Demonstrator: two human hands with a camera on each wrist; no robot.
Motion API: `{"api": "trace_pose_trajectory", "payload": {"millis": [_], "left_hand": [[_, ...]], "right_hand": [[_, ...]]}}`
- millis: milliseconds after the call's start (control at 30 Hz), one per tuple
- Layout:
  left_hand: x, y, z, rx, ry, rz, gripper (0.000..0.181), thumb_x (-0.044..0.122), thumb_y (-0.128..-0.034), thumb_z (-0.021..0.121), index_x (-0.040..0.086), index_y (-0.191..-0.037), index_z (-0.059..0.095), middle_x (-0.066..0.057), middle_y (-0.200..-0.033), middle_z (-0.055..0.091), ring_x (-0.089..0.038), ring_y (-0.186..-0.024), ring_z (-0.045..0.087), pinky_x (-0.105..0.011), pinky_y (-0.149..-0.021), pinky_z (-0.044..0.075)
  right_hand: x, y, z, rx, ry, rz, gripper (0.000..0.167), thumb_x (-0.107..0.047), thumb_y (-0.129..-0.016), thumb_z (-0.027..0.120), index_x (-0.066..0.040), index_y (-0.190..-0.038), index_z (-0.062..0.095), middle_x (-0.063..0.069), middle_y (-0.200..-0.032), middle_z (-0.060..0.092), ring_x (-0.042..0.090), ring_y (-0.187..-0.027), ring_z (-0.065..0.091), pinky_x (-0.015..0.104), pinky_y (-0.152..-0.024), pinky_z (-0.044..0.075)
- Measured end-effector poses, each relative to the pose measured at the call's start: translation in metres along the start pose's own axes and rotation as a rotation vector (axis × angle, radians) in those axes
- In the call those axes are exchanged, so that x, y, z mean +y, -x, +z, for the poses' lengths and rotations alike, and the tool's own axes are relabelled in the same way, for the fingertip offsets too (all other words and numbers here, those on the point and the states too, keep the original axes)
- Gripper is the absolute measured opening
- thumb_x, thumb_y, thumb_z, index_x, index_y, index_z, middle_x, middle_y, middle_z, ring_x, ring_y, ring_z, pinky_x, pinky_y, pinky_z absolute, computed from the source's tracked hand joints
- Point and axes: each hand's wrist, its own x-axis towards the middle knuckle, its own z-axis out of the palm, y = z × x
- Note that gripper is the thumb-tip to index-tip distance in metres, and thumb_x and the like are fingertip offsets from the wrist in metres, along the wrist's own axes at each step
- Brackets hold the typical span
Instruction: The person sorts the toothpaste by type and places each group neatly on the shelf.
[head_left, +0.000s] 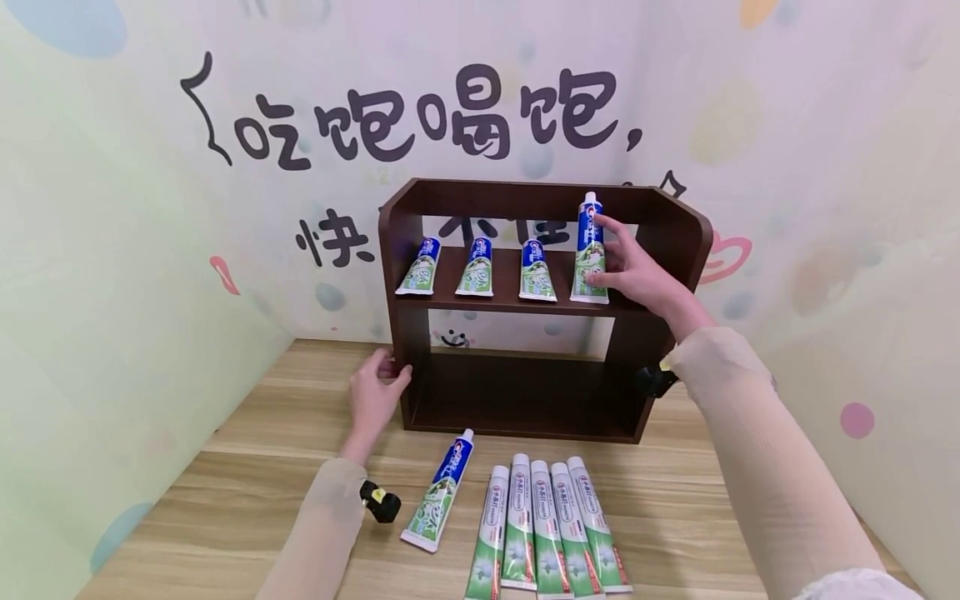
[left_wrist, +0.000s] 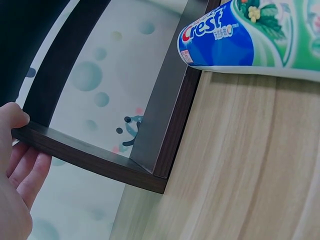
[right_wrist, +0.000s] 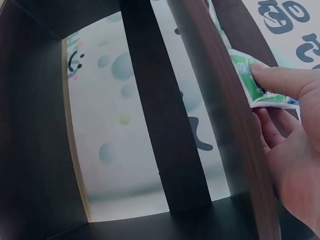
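Observation:
My right hand (head_left: 637,271) grips a blue and green toothpaste tube (head_left: 590,242) at the right end of the upper board of a dark brown two-tier shelf (head_left: 517,307). The tube leans cap up, its flat end at the board's front edge; the right wrist view shows my thumb on the green part (right_wrist: 245,75). Low on the shelf's left side, my left hand (head_left: 375,396) pinches the side panel (left_wrist: 90,152) between thumb and fingers. Three matching tubes, a left one (head_left: 422,267), a middle one (head_left: 476,267) and another (head_left: 536,271), lean on the same board.
One more Crest tube (head_left: 441,492) lies on the wooden table (head_left: 247,500) before the shelf. To its right, several white and green toothpaste tubes (head_left: 547,529) lie side by side. A printed wall (head_left: 330,50) stands behind the shelf.

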Motion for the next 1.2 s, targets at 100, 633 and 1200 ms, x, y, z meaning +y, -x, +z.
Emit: {"api": "trace_pose_trajectory", "payload": {"millis": [100,633,1200], "left_hand": [[0.001,0.000,-0.001,0.001,-0.001,-0.001,0.024,0.017,-0.0844,0.075,0.004,-0.104,0.068,-0.018,-0.094,0.074,-0.031,-0.085,0.072,-0.044,-0.076,0.055],[-0.002,-0.001,-0.001,0.006,-0.011,0.002,0.023,0.018,-0.0847,0.075,0.006,-0.103,0.068,-0.017,-0.094,0.075,-0.030,-0.084,0.072,-0.044,-0.076,0.055],[-0.001,-0.001,0.000,0.000,-0.007,0.006,0.022,0.017,-0.0843,0.075,0.005,-0.102,0.068,-0.017,-0.092,0.074,-0.030,-0.084,0.072,-0.043,-0.076,0.055]], "right_hand": [[0.001,0.000,0.001,-0.006,-0.014,0.006,0.093,-0.014,-0.093,0.067,-0.040,-0.157,0.004,0.018,-0.163,0.024,0.040,-0.144,0.036,0.058,-0.119,0.028],[0.012,-0.002,0.000,-0.024,0.011,0.079,0.086,-0.023,-0.094,0.067,-0.028,-0.160,0.012,0.021,-0.157,0.037,0.037,-0.142,0.040,0.055,-0.116,0.035],[0.012,-0.001,-0.004,-0.071,0.117,0.121,0.085,-0.029,-0.093,0.067,-0.027,-0.160,0.014,0.022,-0.156,0.035,0.039,-0.142,0.036,0.060,-0.117,0.029]]}}
